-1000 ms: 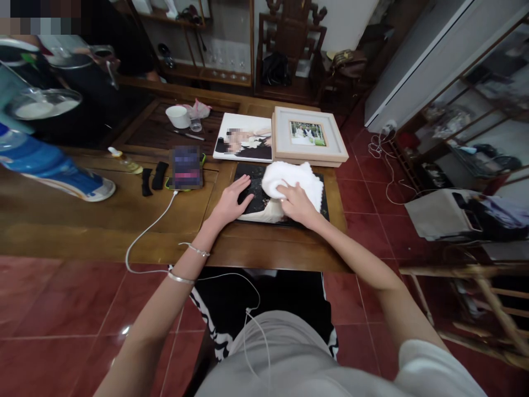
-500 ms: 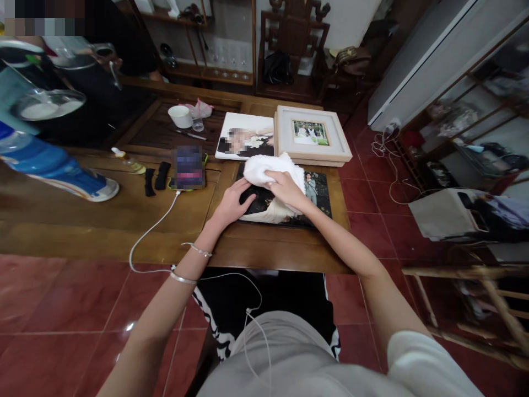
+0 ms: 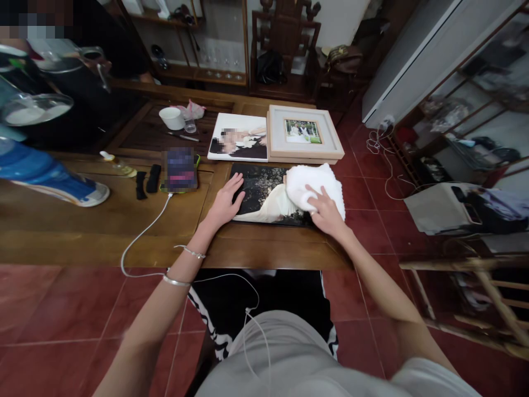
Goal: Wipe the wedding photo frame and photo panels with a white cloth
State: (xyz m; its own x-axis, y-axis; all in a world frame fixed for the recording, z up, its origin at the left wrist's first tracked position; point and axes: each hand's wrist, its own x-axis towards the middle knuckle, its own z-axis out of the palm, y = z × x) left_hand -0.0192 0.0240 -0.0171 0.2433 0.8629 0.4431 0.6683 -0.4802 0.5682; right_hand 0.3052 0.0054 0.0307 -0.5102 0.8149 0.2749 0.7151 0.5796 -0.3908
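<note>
A dark photo print [image 3: 260, 190] lies flat on the wooden table [image 3: 103, 220] near its front edge. My left hand [image 3: 226, 199] rests flat on the print's left edge, fingers spread. My right hand [image 3: 324, 209] presses a white cloth [image 3: 316, 184] onto the right part of the print, fingers curled over the cloth.
Behind the print lie a second unframed photo [image 3: 238, 137] and a white framed picture [image 3: 303, 133]. A phone [image 3: 179, 170] with a white cable, two black items [image 3: 147, 179], a small bottle [image 3: 118, 164] and a white cup [image 3: 171, 117] sit to the left. Another person's shoe [image 3: 53, 179] rests on the table.
My right hand has swept the cloth from the print's upper middle over to its right side. The left hand has stayed on the left edge.
</note>
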